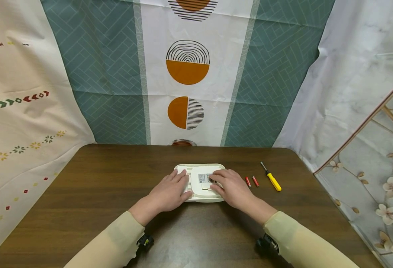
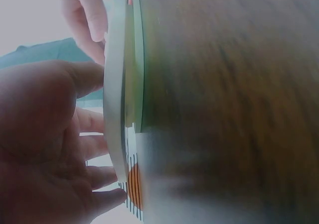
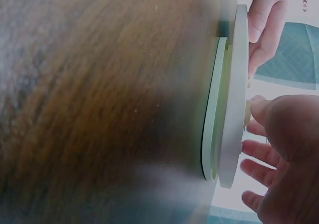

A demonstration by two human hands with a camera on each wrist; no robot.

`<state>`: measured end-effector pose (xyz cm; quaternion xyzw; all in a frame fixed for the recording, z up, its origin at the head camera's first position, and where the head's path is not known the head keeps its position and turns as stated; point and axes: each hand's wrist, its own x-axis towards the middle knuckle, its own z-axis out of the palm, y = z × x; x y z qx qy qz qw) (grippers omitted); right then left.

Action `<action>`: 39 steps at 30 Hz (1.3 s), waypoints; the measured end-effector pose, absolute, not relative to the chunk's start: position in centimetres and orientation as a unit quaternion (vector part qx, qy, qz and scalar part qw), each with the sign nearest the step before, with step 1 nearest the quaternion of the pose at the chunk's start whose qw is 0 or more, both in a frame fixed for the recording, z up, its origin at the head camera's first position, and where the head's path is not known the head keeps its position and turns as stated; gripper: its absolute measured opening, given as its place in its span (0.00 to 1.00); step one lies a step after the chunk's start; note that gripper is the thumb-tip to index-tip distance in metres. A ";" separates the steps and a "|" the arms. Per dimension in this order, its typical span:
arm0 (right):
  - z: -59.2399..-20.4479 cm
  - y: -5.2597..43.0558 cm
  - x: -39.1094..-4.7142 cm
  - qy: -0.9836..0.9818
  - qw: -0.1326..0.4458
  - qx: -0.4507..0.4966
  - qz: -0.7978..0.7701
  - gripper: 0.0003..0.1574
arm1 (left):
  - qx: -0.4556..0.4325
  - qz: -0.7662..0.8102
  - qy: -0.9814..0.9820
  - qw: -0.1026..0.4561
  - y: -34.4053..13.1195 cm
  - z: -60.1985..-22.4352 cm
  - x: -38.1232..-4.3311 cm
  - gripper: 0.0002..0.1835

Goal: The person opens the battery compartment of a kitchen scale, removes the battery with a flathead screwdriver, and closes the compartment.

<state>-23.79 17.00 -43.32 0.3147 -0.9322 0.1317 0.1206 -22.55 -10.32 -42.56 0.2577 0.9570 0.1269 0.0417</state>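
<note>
A white, rounded flat device [image 1: 199, 198] lies on the table with a printed label [image 1: 203, 178] facing up; it resembles a kitchen scale turned over. My left hand [image 1: 170, 191] rests on its left end, fingers spread and fairly straight. Over the label's right side, my right hand [image 1: 232, 187] has its thumb and forefinger at a small off-white cover [image 1: 205, 187]. From the right wrist, this small cover [image 3: 247, 113] stands slightly proud of the device [image 3: 236, 104] at the thumb tip. A dark spot by the forefinger is partly hidden.
Two red batteries [image 1: 248, 182] lie on the brown table [image 1: 116, 178] just right of my right hand. Beyond them is a screwdriver [image 1: 274, 181] with a yellow handle. Patterned cloth [image 1: 189, 111] hangs behind the table's far edge.
</note>
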 end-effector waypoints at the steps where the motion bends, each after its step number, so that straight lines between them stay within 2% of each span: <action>1: -43.3 17.0 -23.8 -0.934 0.114 0.312 0.129 0.28 | 0.257 0.125 0.957 0.043 -10.3 -42.6 -22.6 0.37; 24: -42.9 16.9 -23.9 -0.963 0.020 0.243 0.111 0.45 | 0.254 0.127 0.958 0.044 -10.4 -42.6 -22.7 0.37; 39: -43.0 17.1 -24.0 -0.972 -0.003 0.212 0.100 0.52 | 0.255 0.124 0.958 0.042 -10.4 -42.7 -22.6 0.37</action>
